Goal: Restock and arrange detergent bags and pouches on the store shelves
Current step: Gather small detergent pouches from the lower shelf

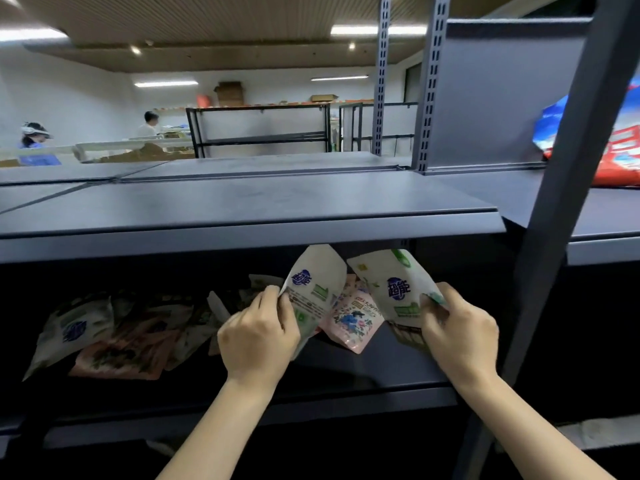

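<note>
White pouches, one per hand | left grip (258, 336) holds left pouch (313, 289) upright | right grip (459, 332) holds right pouch (398, 289) tilted | I read pink pouch (351, 322) lying between them on the lower shelf (381, 362)

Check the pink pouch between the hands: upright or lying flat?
Roughly upright, leaning: the pink pouch rests on its bottom edge on the lower shelf, face toward the camera.

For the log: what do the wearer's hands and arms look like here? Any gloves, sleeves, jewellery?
Both the left hand and the right hand are bare, with no gloves. The forearms are uncovered as far as the bottom edge of the picture; no sleeve shows. No watch, bracelet or ring is visible on wrists or fingers.
</note>
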Demonstrator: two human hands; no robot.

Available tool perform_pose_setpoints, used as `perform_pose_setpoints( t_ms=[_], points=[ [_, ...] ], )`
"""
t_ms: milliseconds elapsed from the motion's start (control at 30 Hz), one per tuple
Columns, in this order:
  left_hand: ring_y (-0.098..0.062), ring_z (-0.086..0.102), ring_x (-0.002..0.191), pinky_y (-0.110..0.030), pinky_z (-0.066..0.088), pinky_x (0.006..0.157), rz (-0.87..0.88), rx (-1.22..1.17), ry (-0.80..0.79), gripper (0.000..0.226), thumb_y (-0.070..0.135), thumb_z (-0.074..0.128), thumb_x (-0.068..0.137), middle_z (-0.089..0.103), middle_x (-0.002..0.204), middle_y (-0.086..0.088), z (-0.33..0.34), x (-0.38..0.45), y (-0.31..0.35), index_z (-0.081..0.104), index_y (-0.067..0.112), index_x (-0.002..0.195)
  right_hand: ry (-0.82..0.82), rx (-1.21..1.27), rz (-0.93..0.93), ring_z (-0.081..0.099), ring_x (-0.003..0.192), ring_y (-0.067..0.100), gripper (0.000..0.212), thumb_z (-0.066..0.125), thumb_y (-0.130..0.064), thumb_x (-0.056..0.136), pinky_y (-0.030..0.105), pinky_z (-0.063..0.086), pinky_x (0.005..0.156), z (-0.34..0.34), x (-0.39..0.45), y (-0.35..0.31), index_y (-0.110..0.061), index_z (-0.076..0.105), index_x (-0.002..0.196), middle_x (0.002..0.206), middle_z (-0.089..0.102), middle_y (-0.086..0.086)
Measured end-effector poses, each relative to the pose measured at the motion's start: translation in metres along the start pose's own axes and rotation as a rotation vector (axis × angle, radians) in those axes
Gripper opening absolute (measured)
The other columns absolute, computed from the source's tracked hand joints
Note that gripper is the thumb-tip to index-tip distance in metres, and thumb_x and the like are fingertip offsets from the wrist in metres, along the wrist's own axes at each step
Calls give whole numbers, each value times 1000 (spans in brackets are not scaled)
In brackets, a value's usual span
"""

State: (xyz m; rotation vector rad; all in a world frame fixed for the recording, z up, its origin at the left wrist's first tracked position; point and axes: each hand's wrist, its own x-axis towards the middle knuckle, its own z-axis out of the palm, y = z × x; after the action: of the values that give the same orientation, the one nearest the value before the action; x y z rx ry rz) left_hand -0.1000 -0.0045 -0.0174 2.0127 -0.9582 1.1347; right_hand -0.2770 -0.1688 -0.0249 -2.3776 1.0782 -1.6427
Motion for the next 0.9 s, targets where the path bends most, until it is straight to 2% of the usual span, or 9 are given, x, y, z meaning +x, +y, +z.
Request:
perform_pose_setpoints(
  t_ms=[67, 233, 333, 433, 500, 600, 700, 800, 900],
  points=[
    [-23, 52, 35, -19, 31, 40, -8, -49, -5, 28, 23, 48, 87, 57, 50, 1, -7, 5, 16, 59, 11, 65, 70, -3, 3, 50, 37, 31, 4, 62, -14, 75, 23, 30, 44, -17, 3, 2, -11, 62, 72, 45, 48, 0],
    [-29, 50, 34, -22, 30, 41, -58, -166, -127, 24, 19, 56, 78, 49, 42, 0, -27, 9, 59, 48, 14, 56, 199, 24, -10, 48, 39, 32, 12, 61, -16, 73, 29, 40, 44, -62, 12, 17, -11, 57, 63, 45, 48, 4],
    [-32, 49, 36, -24, 30, 42, -38, -212, -228, 29, 19, 58, 72, 46, 40, -1, -44, 11, 86, 34, 20, 56, 205, 112, -9, 51, 43, 33, 14, 60, -16, 73, 36, 47, 45, -87, 25, 33, -4, 63, 66, 49, 54, 10],
    [-34, 49, 38, -27, 36, 42, -2, -219, -279, 30, 23, 57, 72, 43, 39, -2, -62, 16, 115, 33, 20, 54, 219, 260, -21, 55, 46, 24, 12, 62, -15, 73, 31, 45, 45, -115, 41, 49, -5, 68, 72, 53, 60, 5],
    [-34, 49, 39, -27, 35, 43, 29, -209, -257, 27, 25, 57, 72, 41, 39, -2, -76, 24, 137, 39, 16, 53, 248, 351, -42, 52, 47, 11, 7, 63, -15, 73, 23, 42, 45, -134, 56, 62, -18, 66, 67, 53, 57, -9],
    [-34, 47, 40, -28, 37, 44, 50, -235, -153, 28, 26, 58, 72, 39, 41, -2, -95, 39, 175, 42, 13, 54, 300, 427, -32, 50, 48, 2, 25, 63, -19, 74, 16, 37, 45, -161, 81, 86, -35, 54, 58, 48, 54, -18],
    [-37, 46, 44, -36, 45, 46, 51, -296, -64, 30, 29, 55, 76, 40, 42, -3, -108, 51, 219, 43, 11, 55, 349, 499, 1, 44, 49, -1, 23, 66, -26, 76, 26, 42, 47, -185, 110, 120, -21, 57, 56, 50, 54, -13],
    [-38, 47, 45, -35, 44, 46, 22, -312, 11, 32, 30, 53, 79, 44, 42, -5, -113, 61, 264, 49, 8, 57, 412, 500, 0, 35, 54, 12, 39, 67, -29, 78, 43, 37, 47, -208, 147, 156, -4, 47, 56, 50, 38, -2],
    [-38, 45, 45, -34, 40, 44, -27, -306, 85, 33, 29, 54, 80, 40, 41, -8, -109, 66, 305, 51, 5, 58, 481, 507, -21, 32, 51, 7, 38, 65, -28, 77, 34, 32, 46, -224, 185, 186, -6, 45, 53, 48, 36, -1]
  ],
)
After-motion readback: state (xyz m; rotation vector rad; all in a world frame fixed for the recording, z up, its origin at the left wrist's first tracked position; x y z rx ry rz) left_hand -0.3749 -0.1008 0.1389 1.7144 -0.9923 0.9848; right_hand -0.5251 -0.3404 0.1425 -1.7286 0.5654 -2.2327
